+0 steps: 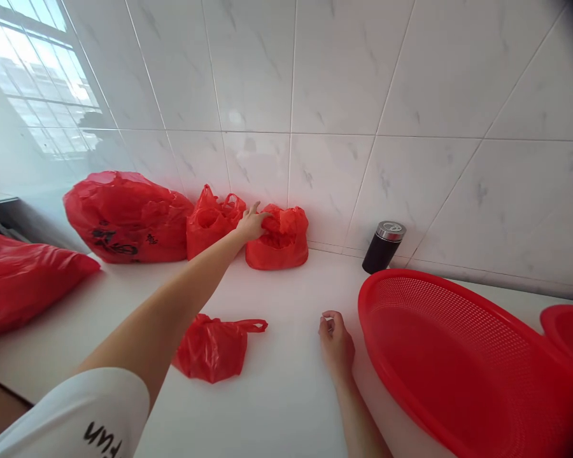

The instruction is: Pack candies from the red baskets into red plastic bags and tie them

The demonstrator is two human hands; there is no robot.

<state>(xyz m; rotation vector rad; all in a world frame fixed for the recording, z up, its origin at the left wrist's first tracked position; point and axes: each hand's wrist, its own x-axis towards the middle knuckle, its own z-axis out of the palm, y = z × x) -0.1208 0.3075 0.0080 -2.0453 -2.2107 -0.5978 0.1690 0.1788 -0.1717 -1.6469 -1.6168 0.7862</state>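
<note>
My left hand point(252, 226) reaches to the wall side of the table. Its fingers are apart and touch the left side of a red plastic bag point(279, 254) with a crumpled, open top; the bag hides some fingertips. Another red plastic bag point(205, 229) with loop handles stands just left of that hand. Nearer to me, below my left forearm, lies a small red plastic bag point(214, 350), one handle stretched out to the right. My right hand point(337, 346) rests by the white table, fingers curled in, with nothing visible in them.
A large red perforated basket point(439, 369) fills the right side, with a smaller red container point(570, 327) beyond it. A black tumbler point(383, 248) with a silver lid stands near the tiled wall. Bulky red bags point(128, 216) sit at left on the white table point(286, 407).
</note>
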